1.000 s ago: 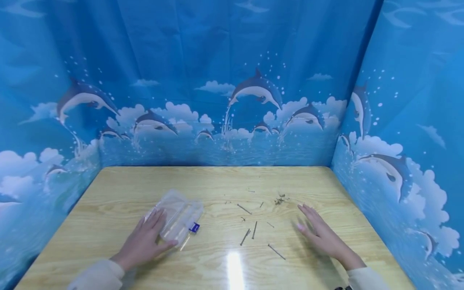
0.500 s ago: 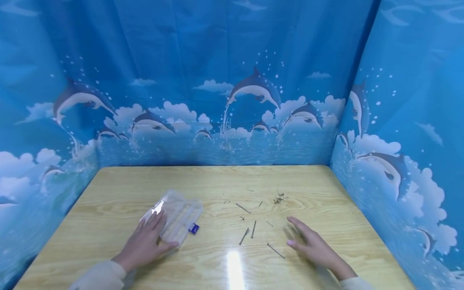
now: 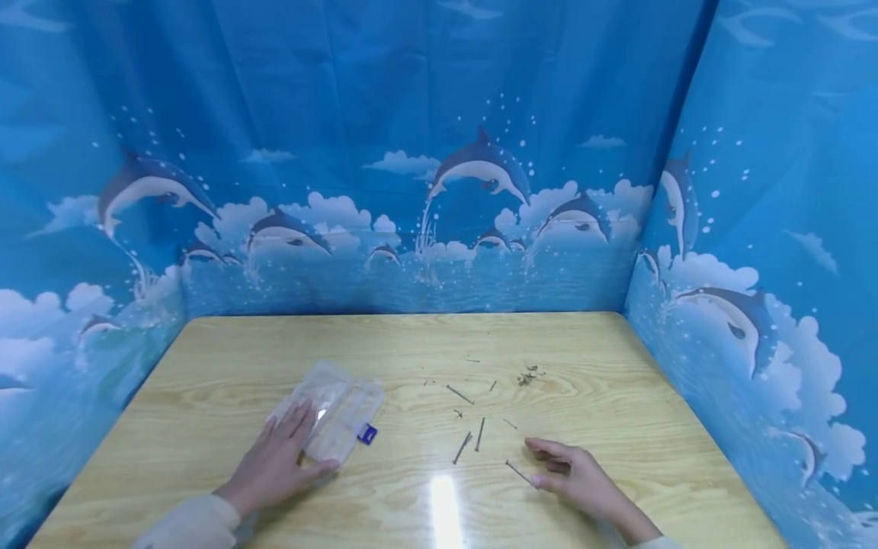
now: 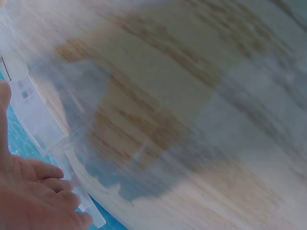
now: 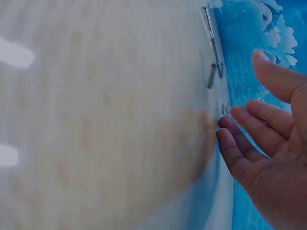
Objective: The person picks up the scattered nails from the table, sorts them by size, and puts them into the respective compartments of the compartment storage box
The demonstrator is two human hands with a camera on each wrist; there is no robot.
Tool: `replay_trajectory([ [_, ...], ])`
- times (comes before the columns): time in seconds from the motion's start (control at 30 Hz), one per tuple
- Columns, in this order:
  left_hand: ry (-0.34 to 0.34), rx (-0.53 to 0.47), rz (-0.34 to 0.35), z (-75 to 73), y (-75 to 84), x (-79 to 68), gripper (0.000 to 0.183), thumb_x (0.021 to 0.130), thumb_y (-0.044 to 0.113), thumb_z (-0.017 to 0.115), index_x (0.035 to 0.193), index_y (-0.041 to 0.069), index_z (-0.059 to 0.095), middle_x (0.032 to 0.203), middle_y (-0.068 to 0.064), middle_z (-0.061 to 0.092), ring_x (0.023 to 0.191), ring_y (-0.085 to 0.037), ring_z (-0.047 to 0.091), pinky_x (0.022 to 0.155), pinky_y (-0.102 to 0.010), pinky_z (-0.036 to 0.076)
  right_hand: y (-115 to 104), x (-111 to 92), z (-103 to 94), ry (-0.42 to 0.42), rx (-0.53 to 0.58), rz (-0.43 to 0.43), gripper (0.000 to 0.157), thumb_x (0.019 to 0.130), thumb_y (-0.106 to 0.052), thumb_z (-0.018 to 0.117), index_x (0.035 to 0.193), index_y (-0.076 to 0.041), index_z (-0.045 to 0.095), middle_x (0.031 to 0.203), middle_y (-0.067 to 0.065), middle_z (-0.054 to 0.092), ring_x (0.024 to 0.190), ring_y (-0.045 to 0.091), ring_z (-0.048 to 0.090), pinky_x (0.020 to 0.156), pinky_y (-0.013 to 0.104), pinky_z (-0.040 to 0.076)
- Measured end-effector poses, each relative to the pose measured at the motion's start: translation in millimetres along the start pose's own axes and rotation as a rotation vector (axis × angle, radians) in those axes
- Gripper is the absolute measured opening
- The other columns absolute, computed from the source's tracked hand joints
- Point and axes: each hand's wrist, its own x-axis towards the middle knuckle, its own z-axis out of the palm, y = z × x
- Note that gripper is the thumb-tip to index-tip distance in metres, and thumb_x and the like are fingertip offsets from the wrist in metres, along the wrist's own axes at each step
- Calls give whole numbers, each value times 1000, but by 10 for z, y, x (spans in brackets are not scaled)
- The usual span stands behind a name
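Observation:
In the head view a clear plastic compartment box [image 3: 346,419] lies on the left half of the table with its lid spread open. My left hand [image 3: 270,457] rests on its left side, fingers laid out over it and thumb at the near corner. The left wrist view shows its fingers beside the clear plastic [image 4: 38,112]. My right hand [image 3: 576,476] hovers at the right, thumb tip close to the lower end of a long nail [image 3: 521,473]. Its thumb and fingers are apart in the right wrist view, holding nothing. Two more long nails [image 3: 479,435] [image 3: 463,448] lie left of it.
Another long nail [image 3: 460,394] lies farther back, with several small nails [image 3: 511,424] scattered around. A small pile of brownish screws or hardware [image 3: 528,377] sits back right. A blue tag [image 3: 367,434] is at the box's right edge. A dolphin-print curtain [image 3: 411,191] encloses the table.
My right hand has moved left and toward the near side, down to the long nail, its fingers bending more. The left hand stays on the box.

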Motion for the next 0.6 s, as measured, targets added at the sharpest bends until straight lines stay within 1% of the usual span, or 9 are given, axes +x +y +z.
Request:
replay_trajectory([
  [0.13, -9, 1, -10, 6, -2, -2, 100, 80, 68, 59, 141, -9, 38, 150, -25, 31, 138, -42, 29, 113, -60, 17, -5, -12, 48, 1, -6, 21, 53, 83, -28, 73, 127, 0, 59, 124, 15, 63, 104, 21, 63, 89, 25, 53],
  [0.23, -19, -3, -21, 7, 4, -3, 101, 80, 69, 58, 141, -10, 37, 150, -26, 31, 138, -42, 29, 113, -61, 17, -6, -23, 58, 6, -13, 24, 45, 82, -25, 74, 120, -2, 64, 116, 11, 66, 95, 12, 63, 83, 23, 54],
  [0.37, -29, -10, -33, 5, 16, -7, 102, 80, 69, 58, 141, -10, 37, 150, -26, 31, 138, -42, 29, 112, -61, 17, 1, -31, 55, 24, -39, 14, 38, 81, -24, 76, 112, -2, 68, 107, 8, 68, 89, 8, 63, 78, 21, 55],
  [0.6, -39, -18, -50, 18, 14, -2, 102, 81, 70, 56, 141, -10, 37, 151, -25, 29, 139, -42, 28, 113, -61, 16, 1, -37, 82, 44, -58, 44, 36, 76, -19, 79, 107, -3, 70, 95, 1, 68, 80, 3, 60, 71, 20, 54],
])
